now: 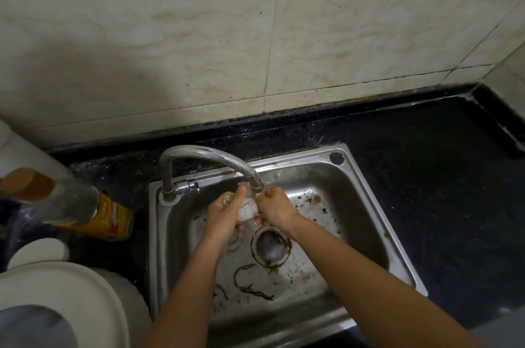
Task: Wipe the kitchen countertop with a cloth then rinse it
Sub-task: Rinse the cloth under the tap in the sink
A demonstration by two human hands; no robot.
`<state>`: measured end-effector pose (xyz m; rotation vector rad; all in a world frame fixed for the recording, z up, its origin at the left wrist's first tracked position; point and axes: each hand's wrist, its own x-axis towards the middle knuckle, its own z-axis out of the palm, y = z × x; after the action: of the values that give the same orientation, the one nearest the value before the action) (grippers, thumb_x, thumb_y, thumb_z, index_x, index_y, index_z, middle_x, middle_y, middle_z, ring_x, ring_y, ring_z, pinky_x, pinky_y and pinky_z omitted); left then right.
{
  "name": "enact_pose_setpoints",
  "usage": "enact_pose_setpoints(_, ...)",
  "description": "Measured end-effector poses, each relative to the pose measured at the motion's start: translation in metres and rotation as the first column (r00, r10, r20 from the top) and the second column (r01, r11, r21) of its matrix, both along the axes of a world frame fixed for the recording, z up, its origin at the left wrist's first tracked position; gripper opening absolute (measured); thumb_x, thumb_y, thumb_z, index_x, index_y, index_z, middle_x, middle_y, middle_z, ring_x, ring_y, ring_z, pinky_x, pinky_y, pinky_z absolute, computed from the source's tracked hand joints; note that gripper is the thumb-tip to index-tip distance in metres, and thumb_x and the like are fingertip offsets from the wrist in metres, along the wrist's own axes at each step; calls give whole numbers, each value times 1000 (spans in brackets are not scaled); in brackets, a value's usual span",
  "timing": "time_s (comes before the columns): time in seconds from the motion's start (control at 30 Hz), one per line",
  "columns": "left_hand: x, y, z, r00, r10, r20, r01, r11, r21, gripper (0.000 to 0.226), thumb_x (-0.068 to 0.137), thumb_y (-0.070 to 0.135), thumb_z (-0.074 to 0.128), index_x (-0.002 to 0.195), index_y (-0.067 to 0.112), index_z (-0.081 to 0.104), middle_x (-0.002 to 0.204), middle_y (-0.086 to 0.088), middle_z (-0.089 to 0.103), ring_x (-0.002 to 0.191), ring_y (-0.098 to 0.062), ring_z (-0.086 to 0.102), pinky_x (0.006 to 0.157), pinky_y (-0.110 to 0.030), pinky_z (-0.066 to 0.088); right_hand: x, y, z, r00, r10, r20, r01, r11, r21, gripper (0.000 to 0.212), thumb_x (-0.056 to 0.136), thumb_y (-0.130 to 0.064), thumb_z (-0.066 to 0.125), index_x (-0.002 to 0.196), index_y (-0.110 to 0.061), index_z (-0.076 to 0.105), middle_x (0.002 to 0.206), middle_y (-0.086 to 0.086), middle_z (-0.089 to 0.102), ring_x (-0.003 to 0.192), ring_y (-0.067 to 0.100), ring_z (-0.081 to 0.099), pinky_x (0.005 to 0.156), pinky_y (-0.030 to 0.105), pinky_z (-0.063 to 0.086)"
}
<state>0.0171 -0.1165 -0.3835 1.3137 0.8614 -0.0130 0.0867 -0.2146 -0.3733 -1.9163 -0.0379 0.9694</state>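
Cloth (247,210) | gripped by left hand (224,214) and right hand (277,210) | under faucet (216,158) | bottle (85,205) label unreadable

cloth (247,209) | white, bunched | under faucet spout (257,187) | seemingly wet

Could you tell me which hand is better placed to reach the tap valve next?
Probably the left hand: it is nearer the valve on the tap, while the right hand can hold the cloth.
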Motion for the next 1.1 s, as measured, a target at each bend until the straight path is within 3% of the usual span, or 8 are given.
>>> enact_pose_setpoints(0.17,1,12,-2,1000,3,0,-3,999,32,28,92,32,60,99,5,67,82,-12,69,62,-15,61,48,-22,47,3,-13,5,991,110,-77,-91,973,212,21,101,-12,44,116,1,52,97,9,64,78,14,64,67,24,55)
enact_pose_setpoints(0.3,5,8,-1,999,-45,28,43,997,66,24,96,24,53,102,6,68,90,-13,71,81,-24,66,70,-36,54,4,-11,8,985,146,90,-157,979,131,13,101,-17,44,99,-8,55,79,6,63,62,14,58,56,27,51)
enact_pose_setpoints(0.43,9,-4,7,990,-121,70,108,979,173,22,99,22,45,103,13,65,88,1,68,83,-13,64,69,-21,51,5,-2,1,973,38,227,-27,998,-49,37,102,-32,40,74,-11,52,63,4,50,53,14,46,54,32,45)
enact_pose_setpoints(0.57,13,-10,7,997,-26,78,14,989,150,27,97,30,50,82,14,66,74,-4,68,67,-13,63,58,-20,50,4,-2,2,977,-213,-4,212,974,77,42,101,-35,43,68,-12,56,59,2,56,46,9,50,46,21,42)
enact_pose_setpoints(0.67,14,-6,5,995,20,97,-35,987,154,25,93,31,57,77,15,67,77,-11,71,70,-19,65,67,-31,52,8,-6,-1,917,-265,-300,350,893,283,12,92,-6,56,99,2,61,82,12,68,72,19,65,68,27,54)
enact_pose_setpoints(0.7,14,-4,4,994,35,102,-53,984,171,23,92,30,59,76,14,67,76,-10,70,69,-19,63,66,-30,50,10,-7,-3,898,-272,-345,386,864,322,24,86,0,60,109,7,57,89,16,68,79,24,65,76,32,53)
enact_pose_setpoints(0.93,10,1,6,992,-58,-113,31,973,-229,28,93,35,52,100,12,66,87,-9,68,73,-17,62,61,-27,54,18,-9,-8,889,-274,-367,432,769,472,28,76,18,56,89,-6,58,84,13,63,75,22,61,69,28,51)
enact_pose_setpoints(1.1,5,1,-2,1000,-13,18,14,998,-62,25,97,30,50,98,10,65,84,-6,65,72,-13,58,62,-24,45,8,-9,-11,957,-192,-216,250,926,283,13,91,-5,55,104,-1,58,91,17,68,75,21,64,72,30,55)
